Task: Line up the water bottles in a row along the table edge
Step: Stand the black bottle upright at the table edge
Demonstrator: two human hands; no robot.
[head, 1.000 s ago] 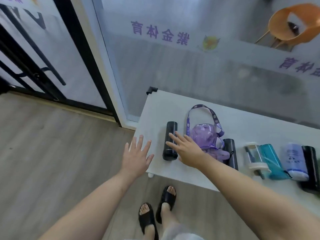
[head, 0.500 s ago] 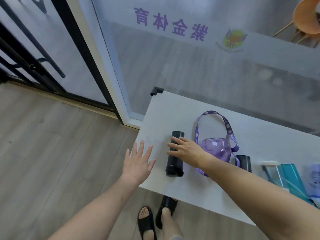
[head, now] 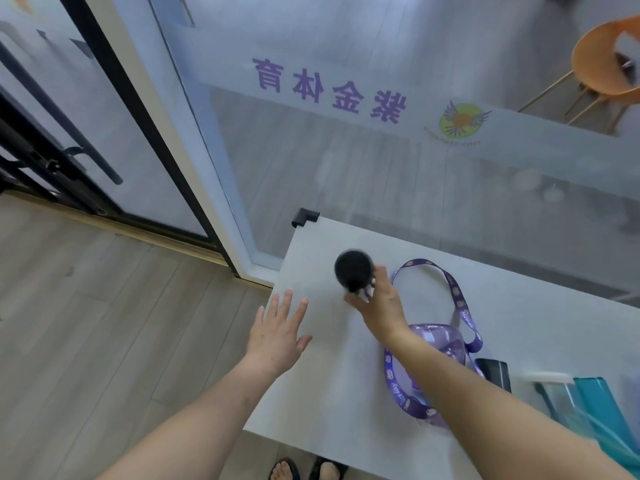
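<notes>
Quick worry list from my seat at the remote feed: right hand (head: 381, 306) is wrapped round the lower part of the black bottle (head: 353, 271), fingers curled under it. I'm looking almost straight down onto its cap, so it's upright or near enough, over the left end of the table (head: 329, 393), closer to the glass wall (head: 346, 168) than to the near edge. Can't tell if its base is actually touching down. Left hand (head: 277, 330) is flat and spread, holding nothing, right at the table's left edge. My main concern is the low grip: holding a tall bottle that far down, I reckon it could tip over as it's set down, and with the table end so close it might roll off onto the floor. The other thing is my right forearm, which passes straight over the purple bottle (head: 440, 341), with its lanyard (head: 459, 299) looped just beside my wrist. Pull back carelessly and I'd guess the strap snags and drags the purple one into the dark bottle (head: 493, 370), clear bottle (head: 554, 396) and teal bottle (head: 592, 396) lying beside it.
</notes>
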